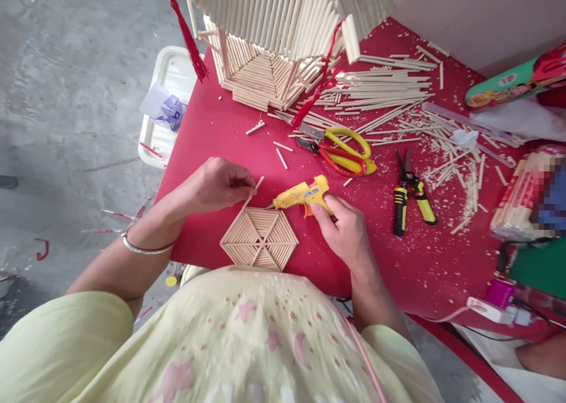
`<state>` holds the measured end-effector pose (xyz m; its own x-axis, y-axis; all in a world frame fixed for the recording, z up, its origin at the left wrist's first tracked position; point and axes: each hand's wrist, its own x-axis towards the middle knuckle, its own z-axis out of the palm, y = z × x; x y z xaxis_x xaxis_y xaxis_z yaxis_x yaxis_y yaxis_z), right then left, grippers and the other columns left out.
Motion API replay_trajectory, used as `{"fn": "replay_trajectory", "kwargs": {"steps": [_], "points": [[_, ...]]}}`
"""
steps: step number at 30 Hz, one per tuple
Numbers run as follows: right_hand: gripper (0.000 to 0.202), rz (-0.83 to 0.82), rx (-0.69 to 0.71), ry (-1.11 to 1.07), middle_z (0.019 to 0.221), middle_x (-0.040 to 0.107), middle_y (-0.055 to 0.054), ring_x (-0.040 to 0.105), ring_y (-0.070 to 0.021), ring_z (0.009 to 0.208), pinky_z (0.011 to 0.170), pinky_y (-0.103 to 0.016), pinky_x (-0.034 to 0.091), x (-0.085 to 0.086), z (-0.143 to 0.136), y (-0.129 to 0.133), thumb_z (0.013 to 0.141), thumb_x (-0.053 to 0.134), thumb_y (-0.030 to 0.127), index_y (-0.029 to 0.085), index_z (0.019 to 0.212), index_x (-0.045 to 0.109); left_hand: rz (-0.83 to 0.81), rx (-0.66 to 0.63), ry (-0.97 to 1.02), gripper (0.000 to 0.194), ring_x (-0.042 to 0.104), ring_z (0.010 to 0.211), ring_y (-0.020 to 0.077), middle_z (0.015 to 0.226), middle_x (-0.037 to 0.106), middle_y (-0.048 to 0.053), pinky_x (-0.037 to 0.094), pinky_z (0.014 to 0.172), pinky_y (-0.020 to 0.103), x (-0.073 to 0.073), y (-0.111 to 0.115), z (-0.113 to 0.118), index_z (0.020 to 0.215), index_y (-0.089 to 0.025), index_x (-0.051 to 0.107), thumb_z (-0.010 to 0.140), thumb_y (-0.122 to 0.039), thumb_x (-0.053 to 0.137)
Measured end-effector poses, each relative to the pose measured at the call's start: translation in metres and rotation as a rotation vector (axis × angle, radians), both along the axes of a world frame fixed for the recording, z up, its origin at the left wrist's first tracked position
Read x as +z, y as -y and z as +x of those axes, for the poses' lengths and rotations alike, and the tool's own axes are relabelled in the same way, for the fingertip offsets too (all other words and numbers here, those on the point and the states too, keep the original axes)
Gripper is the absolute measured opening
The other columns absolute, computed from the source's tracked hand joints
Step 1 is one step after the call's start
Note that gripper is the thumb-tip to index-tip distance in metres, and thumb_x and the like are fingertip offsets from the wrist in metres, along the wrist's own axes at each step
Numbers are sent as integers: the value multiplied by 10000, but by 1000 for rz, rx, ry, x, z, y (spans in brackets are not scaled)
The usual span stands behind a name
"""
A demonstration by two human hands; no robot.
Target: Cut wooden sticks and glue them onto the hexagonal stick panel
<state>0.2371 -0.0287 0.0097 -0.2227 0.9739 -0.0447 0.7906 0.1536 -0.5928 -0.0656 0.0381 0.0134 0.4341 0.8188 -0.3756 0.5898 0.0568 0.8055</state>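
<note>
A hexagonal panel of thin wooden sticks [260, 239] lies flat on the red table near its front edge. Above the panel's upper left corner, my left hand [221, 185] pinches a short wooden stick [253, 192], which stands at a slant. My right hand [342, 226] is wrapped round the handle of a yellow glue gun [300, 194]. Its nozzle points left, close to the panel's top edge and to the right of the held stick. Whether the nozzle touches anything cannot be made out.
A stick-built structure [260, 67] with red tassels stands at the back. Scissors [349, 144], red-handled pliers [338, 158] and black-yellow cutters [411, 197] lie to the right, among loose sticks [384, 91] and crumbs. A power strip [490, 310] sits at the lower right.
</note>
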Motion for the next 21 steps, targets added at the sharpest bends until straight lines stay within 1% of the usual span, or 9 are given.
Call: {"fn": "replay_trajectory", "kwargs": {"steps": [6, 12, 15, 21], "points": [[320, -3, -2, 30, 855, 723, -69, 654, -210, 769, 694, -316, 453, 1, 7, -1, 1055, 526, 488, 223, 1001, 698, -22, 5, -37, 246, 489, 532, 86, 584, 638, -28, 374, 553, 201, 3, -1, -4, 788, -163, 752, 778, -381, 639], [305, 1, 12, 37, 889, 722, -72, 653, -212, 793, 713, -321, 445, 5, 13, -3, 1053, 535, 477, 222, 1013, 697, -28, -25, -35, 242, 497, 536, 91, 587, 650, -24, 375, 553, 204, 6, -2, -3, 760, -165, 748, 773, -379, 638], [298, 8, 26, 50, 867, 712, -65, 639, -206, 774, 699, -322, 428, 10, 14, -5, 1056, 537, 467, 222, 994, 695, -12, -39, -38, 235, 521, 554, 96, 624, 688, -8, 387, 564, 206, 4, -2, -2, 763, -156, 754, 780, -355, 630], [284, 20, 62, 84, 880, 716, -66, 639, -212, 787, 707, -328, 435, 19, 17, -11, 1056, 535, 456, 227, 1021, 699, 36, -83, -48, 216, 564, 584, 102, 686, 739, 8, 413, 597, 213, 0, -1, -2, 795, -148, 777, 786, -300, 625]]}}
